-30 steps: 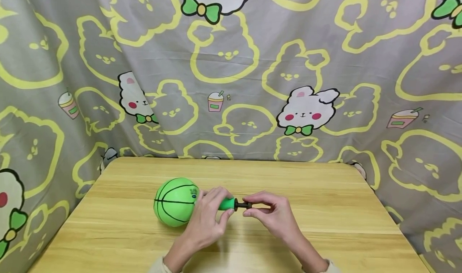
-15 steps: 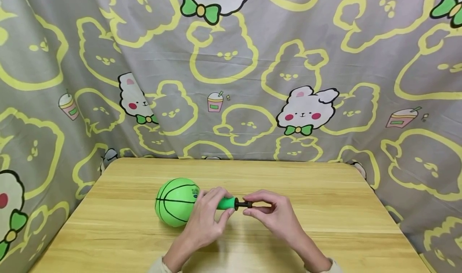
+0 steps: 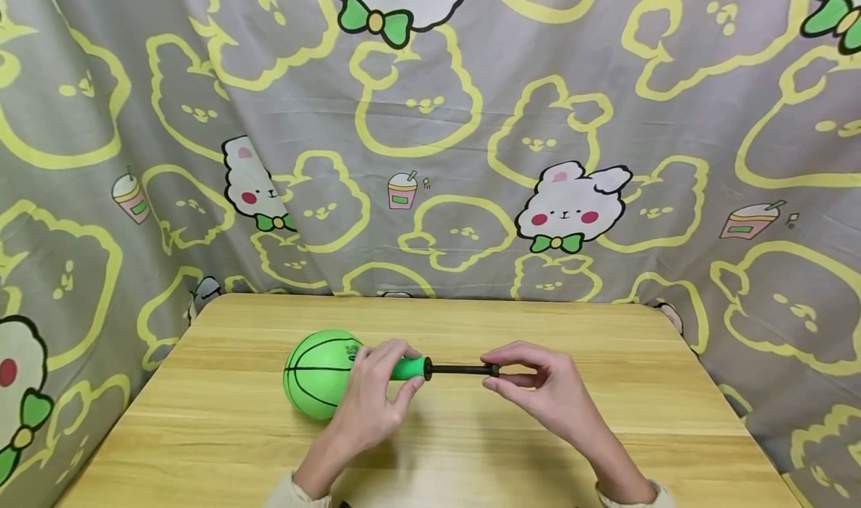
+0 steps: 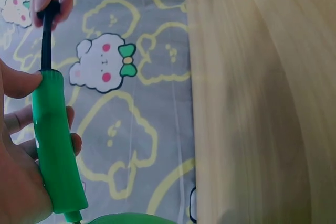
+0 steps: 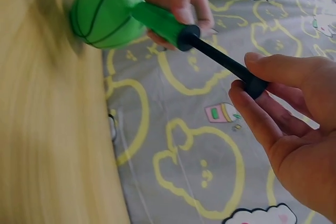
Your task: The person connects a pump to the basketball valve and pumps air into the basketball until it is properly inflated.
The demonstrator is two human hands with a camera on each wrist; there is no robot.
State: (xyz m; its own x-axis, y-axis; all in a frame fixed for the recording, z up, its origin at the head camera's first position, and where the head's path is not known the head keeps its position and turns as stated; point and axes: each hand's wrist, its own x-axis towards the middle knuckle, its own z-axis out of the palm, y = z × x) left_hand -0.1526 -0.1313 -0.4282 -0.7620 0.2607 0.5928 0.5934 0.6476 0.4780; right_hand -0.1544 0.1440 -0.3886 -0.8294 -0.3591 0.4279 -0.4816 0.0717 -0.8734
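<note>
Here, one pump (image 4: 56,140) is beside one green ball (image 3: 316,381) — left hand (image 3: 374,394) grips the tube (image 3: 410,368) near the ball, right hand (image 3: 548,385) pinches the handle (image 5: 255,85) farther off.

The ball (image 3: 316,377) is round, bright green and marked with black basketball-style lines; it is positioned at the left part of the desk (image 3: 673,396). The pump (image 3: 409,369) is held roughly level, its green cylindrical barrel (image 4: 55,140) gripped by the left hand (image 3: 373,396), narrow end toward the ball. Its dark rod (image 3: 457,369) is extended, the end knob (image 5: 255,85) pinched by the right hand (image 3: 541,381).
</note>
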